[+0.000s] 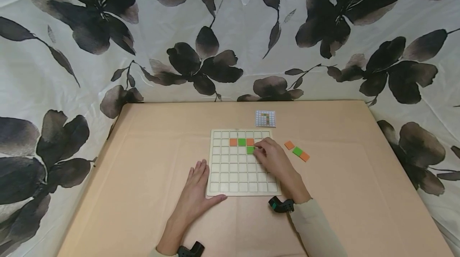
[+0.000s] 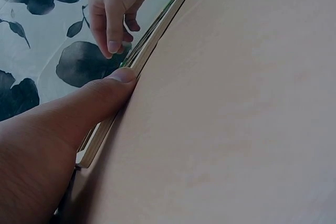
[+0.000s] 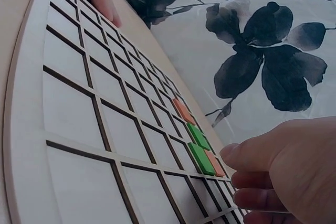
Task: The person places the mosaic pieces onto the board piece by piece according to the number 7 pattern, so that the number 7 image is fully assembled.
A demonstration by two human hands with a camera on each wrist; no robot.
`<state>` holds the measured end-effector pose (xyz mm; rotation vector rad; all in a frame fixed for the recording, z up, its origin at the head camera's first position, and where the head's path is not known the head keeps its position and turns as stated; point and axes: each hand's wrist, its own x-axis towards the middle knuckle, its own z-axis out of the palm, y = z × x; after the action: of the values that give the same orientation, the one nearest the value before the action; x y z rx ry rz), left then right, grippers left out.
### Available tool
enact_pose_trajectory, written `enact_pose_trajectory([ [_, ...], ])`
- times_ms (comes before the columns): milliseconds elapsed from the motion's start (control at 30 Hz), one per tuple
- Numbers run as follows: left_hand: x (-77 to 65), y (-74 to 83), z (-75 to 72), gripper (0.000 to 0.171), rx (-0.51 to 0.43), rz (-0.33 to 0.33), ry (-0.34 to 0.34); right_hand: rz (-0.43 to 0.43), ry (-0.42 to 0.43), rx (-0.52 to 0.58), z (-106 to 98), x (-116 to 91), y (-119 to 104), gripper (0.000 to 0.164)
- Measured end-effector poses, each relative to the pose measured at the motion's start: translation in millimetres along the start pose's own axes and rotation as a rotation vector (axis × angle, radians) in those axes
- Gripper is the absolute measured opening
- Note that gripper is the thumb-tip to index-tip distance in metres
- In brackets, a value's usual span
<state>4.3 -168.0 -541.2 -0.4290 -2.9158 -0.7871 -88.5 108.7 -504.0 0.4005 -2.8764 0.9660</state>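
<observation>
A pale square grid board (image 1: 230, 187) lies on the table. Three tiles sit in a row in its upper part: an orange tile (image 1: 233, 142), a green tile (image 1: 241, 142) and another orange tile (image 1: 249, 142). A second green tile (image 1: 250, 150) lies directly under the right one. My right hand (image 1: 274, 159) is over the board's right side, fingertips right beside that lower green tile. Its fingers are loosely bent, with no tile showing between them. My left hand (image 1: 195, 187) rests along the board's left edge, fingers straight, its thumb (image 2: 123, 74) against the near edge.
Right of the board lie a loose orange tile (image 1: 289, 145), a green one (image 1: 297, 151) and another orange one (image 1: 304, 156). Behind the board is a small card (image 1: 265, 118) printed with a coloured grid pattern. A floral cloth (image 1: 251, 49) hangs behind the table.
</observation>
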Motion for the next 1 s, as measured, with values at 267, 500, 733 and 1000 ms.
enact_pose_trajectory([
  [267, 3.9, 2.0, 2.1, 0.113, 0.004, -0.002, -0.001, 0.044, -0.002, 0.004, -6.7, 4.0, 8.3, 0.023],
  [500, 6.1, 3.8, 3.7, 0.114, 0.003, -0.001, 0.012, 0.053, 0.019, 0.009, -13.8, 5.8, 17.5, 0.025],
  [733, 8.7, 6.2, 4.4, 0.114, 0.011, -0.021, -0.005, 0.054, 0.022, 0.015, -20.0, 4.4, 26.3, 0.027],
  [1000, 11.3, 8.1, 5.6, 0.114, 0.016, -0.041, -0.010, 0.032, 0.060, 0.046, -26.2, 8.7, 39.5, 0.027],
])
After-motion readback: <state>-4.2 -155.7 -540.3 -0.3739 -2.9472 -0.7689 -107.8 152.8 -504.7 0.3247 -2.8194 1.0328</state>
